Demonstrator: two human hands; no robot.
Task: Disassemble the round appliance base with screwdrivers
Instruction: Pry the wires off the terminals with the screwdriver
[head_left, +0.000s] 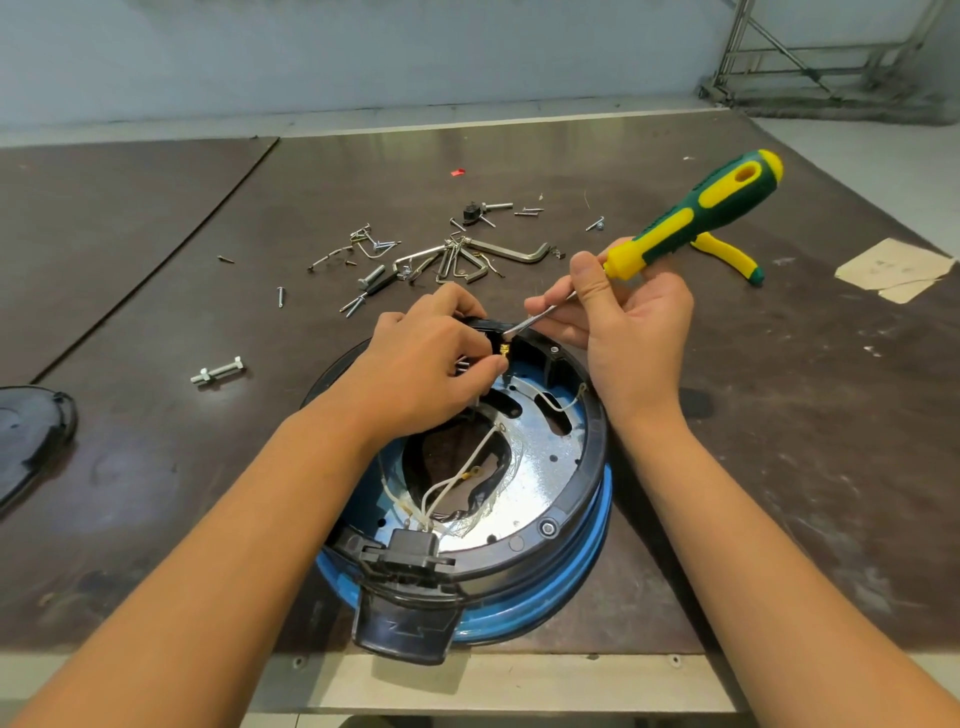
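Gripping 1 screwdriver (696, 208), 1 base (545, 483), 2 hands (426, 358) (623, 322)

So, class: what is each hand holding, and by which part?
Right hand: screwdriver, by its shaft. Left hand: a black part on the base rim.

1. The round appliance base (574, 597), blue-walled with a black rim, lies open side up at the lower centre of the frame on a dark table (156, 467).
2. The left hand (431, 364) grips a black part (485, 325) at the base's far rim.
3. The right hand (634, 332) pinches the shaft of a green-and-yellow screwdriver (696, 213), its tip at that part.
4. Loose screws and hex keys (452, 260) lie scattered above centre.
5. A bolt (218, 371) lies at the left.
6. A black cover (31, 436) sits at the left edge.
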